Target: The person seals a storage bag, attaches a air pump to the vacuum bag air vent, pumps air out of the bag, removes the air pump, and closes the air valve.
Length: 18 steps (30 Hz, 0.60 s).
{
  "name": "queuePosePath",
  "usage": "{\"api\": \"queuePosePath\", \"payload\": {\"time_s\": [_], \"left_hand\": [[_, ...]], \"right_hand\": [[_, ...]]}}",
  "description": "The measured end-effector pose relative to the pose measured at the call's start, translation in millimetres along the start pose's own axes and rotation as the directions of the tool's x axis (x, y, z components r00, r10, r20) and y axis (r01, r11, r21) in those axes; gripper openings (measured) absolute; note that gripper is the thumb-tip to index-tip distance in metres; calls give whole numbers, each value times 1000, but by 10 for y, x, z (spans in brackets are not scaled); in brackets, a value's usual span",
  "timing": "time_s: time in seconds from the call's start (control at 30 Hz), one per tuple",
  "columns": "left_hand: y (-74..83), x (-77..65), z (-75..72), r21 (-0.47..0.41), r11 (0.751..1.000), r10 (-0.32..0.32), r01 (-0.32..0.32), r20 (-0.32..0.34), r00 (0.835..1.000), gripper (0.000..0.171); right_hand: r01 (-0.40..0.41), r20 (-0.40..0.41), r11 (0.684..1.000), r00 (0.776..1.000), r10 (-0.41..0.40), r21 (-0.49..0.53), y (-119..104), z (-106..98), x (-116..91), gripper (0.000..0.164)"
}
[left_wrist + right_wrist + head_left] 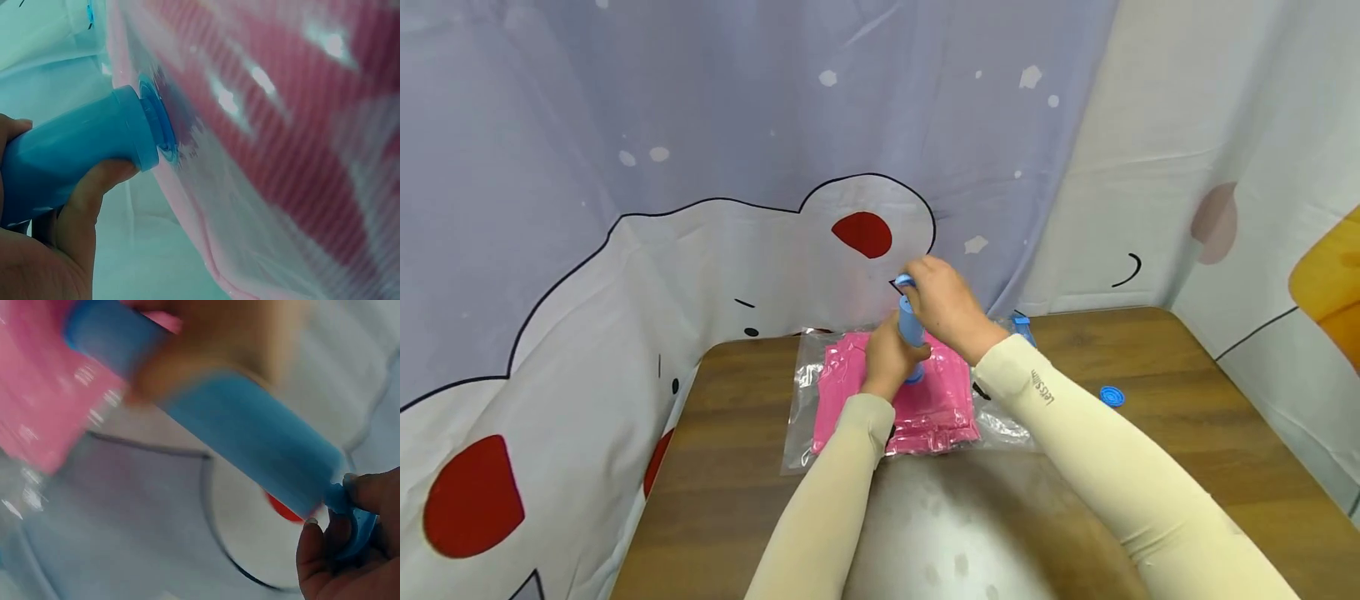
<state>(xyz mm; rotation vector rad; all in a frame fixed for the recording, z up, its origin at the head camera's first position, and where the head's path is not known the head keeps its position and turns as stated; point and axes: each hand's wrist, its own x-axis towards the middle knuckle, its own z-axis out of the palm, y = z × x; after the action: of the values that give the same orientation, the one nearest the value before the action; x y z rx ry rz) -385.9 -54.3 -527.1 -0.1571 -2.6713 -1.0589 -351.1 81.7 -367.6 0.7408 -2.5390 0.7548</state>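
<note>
Both hands on one blue pump standing over a pink-filled bag

One blue hand pump (912, 327) stands nearly upright over the middle of one clear plastic bag (803, 398), its lower end meeting one round blue valve (162, 122) on the bag's film. The left hand (889, 358) grips the barrel, its thumb and fingers curled round it. The right hand (953, 304) is at the top, thumb and fingers pinching one blue handle (905, 280) just at the barrel's upper end.

The only lettering that can be read runs along the right sleeve (1097, 437), near its cuff: dark print that seems to say "LetsSlim". The pump's visible sides show plain blue.

Inside the bag lies pink material (842, 400), its surface ribbed in the left wrist view; how many pieces make it up cannot be told. Clear film shows round its edges, shiny and creased.

Counted outward: one small blue piece (1022, 323) at the bag's far right corner, and one round blue disc (1112, 396) with concentric rings, lying apart to the right on one brown wood-grain table (730, 417). Two cream sleeves cover the arms, the left sleeve (823, 500) included. Behind hangs a lavender and white printed cloth (760, 100) with white spots, black outlines and red patches
</note>
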Motion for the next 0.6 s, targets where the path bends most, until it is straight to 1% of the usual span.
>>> {"api": "queuePosePath", "payload": {"time_s": [0.07, 0.1, 0.13, 0.17, 0.2, 0.23, 0.27, 0.3, 0.33, 0.37, 0.4, 0.43, 0.47, 0.5, 0.53, 0.6], "left_hand": [[-131, 55, 99, 30, 999, 32, -32, -2, 999, 48], [-124, 71, 120, 39, 999, 14, -14, 3, 1000, 47], [-123, 54, 127, 62, 998, 27, -27, -14, 1000, 46], [-218, 103, 217, 60, 997, 43, -41, -37, 998, 48], [-308, 153, 304, 64, 997, 46, -43, -50, 998, 51], [-331, 156, 322, 75, 996, 53, -49, -60, 997, 53], [-282, 123, 285, 61, 997, 49, -45, -65, 997, 54], [-209, 90, 225, 53, 998, 36, -33, -51, 998, 54], [-172, 69, 204, 57, 998, 41, -37, -57, 998, 53], [-231, 117, 265, 44, 998, 43, -41, -54, 998, 53], [-170, 90, 234, 63, 997, 40, -37, -48, 998, 52], [-158, 89, 220, 54, 998, 39, -37, -32, 999, 53], [-235, 147, 299, 35, 999, 39, -38, -33, 999, 53], [-252, 166, 319, 28, 999, 36, -35, -31, 999, 54], [-306, 195, 367, 31, 999, 46, -44, -50, 998, 54], [-364, 237, 414, 32, 999, 43, -41, -55, 998, 55]], "right_hand": [[13, -28, 1000, 1000, -13, 7, 77, 184, -101, 16], [15, -40, 1000, 999, -14, 17, 100, 234, -130, 16], [15, -48, 999, 999, -13, 31, 115, 255, -146, 17], [16, -59, 999, 998, -14, 41, 123, 254, -148, 17], [14, -60, 999, 998, -11, 50, 125, 238, -135, 17], [8, -51, 999, 999, -5, 52, 122, 212, -121, 17], [1, -42, 999, 999, 1, 53, 118, 187, -103, 17], [-1, -37, 999, 999, 3, 51, 117, 165, -85, 17], [-4, -34, 999, 999, 5, 46, 112, 139, -71, 16], [-3, -35, 999, 999, 4, 38, 103, 110, -59, 16], [-7, -33, 999, 999, 9, 35, 89, 75, -49, 15], [-14, -35, 999, 999, 15, 30, 67, 28, -36, 15], [-20, -40, 999, 999, 21, 26, 38, -30, -18, 14], [-25, -49, 999, 998, 27, 26, 0, -100, 5, 14], [-33, -62, 999, 997, 35, 28, -44, -175, 32, 13], [-44, -92, 998, 995, 47, 38, -145, -339, 92, 13]]}}
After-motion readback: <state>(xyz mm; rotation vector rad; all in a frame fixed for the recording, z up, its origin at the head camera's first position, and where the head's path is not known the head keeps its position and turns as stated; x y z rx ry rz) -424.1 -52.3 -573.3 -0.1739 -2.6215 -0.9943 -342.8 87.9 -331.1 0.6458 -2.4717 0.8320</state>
